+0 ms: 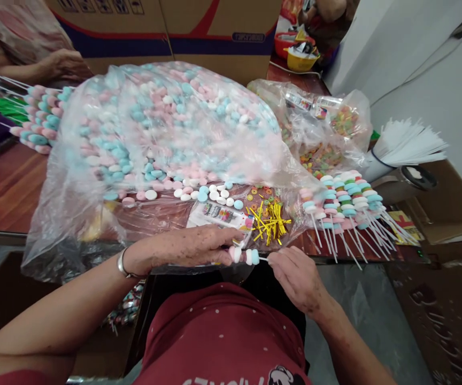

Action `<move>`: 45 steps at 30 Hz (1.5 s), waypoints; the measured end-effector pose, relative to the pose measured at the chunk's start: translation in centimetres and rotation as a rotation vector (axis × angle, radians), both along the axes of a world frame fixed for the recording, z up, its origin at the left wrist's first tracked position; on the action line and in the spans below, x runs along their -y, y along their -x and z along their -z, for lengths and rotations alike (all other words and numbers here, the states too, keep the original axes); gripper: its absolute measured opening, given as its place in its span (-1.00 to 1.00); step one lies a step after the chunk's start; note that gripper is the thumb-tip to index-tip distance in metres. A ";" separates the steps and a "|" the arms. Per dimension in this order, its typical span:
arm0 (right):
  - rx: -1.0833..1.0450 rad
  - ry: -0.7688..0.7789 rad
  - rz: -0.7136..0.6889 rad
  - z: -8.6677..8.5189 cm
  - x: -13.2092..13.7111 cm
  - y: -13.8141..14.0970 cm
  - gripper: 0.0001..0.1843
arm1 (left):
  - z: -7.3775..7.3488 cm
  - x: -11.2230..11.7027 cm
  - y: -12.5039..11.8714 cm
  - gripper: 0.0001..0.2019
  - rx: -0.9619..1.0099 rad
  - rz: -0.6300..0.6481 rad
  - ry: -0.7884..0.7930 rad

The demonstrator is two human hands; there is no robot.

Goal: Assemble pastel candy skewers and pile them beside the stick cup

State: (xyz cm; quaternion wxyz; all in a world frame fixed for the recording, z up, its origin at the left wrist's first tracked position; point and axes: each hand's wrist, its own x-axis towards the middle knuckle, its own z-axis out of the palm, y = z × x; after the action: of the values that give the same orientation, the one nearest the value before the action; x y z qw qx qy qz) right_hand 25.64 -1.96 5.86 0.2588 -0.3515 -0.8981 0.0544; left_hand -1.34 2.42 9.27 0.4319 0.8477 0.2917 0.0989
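Observation:
Just in front of my body, a short row of pink, white and blue candies (251, 256) sits on a white stick. My right hand (295, 275) pinches the bare end of that stick. My left hand (199, 248) has its fingers closed at the other end of the row, on the pink candy. Above my hands lie gold twist ties (273, 222), small ring-shaped candies (260, 193) and a printed clear packet (225, 214). Loose white and blue candies (215, 195) lie at the mouth of a large clear plastic bag (167, 123) full of pastel candies.
Filled candy sticks (345, 200) are piled at the right, their white ends over the table edge. Behind them stands a container of white sticks (409, 141). More candy sticks (42, 115) lie at the left, near another person's hand (64, 67). A cardboard box (175, 32) stands behind the bag.

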 end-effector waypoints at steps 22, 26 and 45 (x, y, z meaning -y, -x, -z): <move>-0.582 0.307 0.331 3.5 3.3 2.4 -0.79 | -5.0 3.7 -4.2 -0.63 0.318 -0.225 -0.703; -0.604 0.339 0.386 3.5 3.2 2.5 -0.78 | -2.4 6.3 -3.2 -0.90 0.295 -0.454 -0.468; -0.481 0.301 0.231 4.3 2.8 4.5 -0.80 | 2.6 -0.4 -4.5 -0.67 1.455 -1.087 0.699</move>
State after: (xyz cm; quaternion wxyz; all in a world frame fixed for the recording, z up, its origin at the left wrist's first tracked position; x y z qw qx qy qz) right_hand 21.10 -4.81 1.52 0.4135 -0.4627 -0.7470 0.2385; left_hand 3.18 2.87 6.70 0.6294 0.1530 0.3179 0.6924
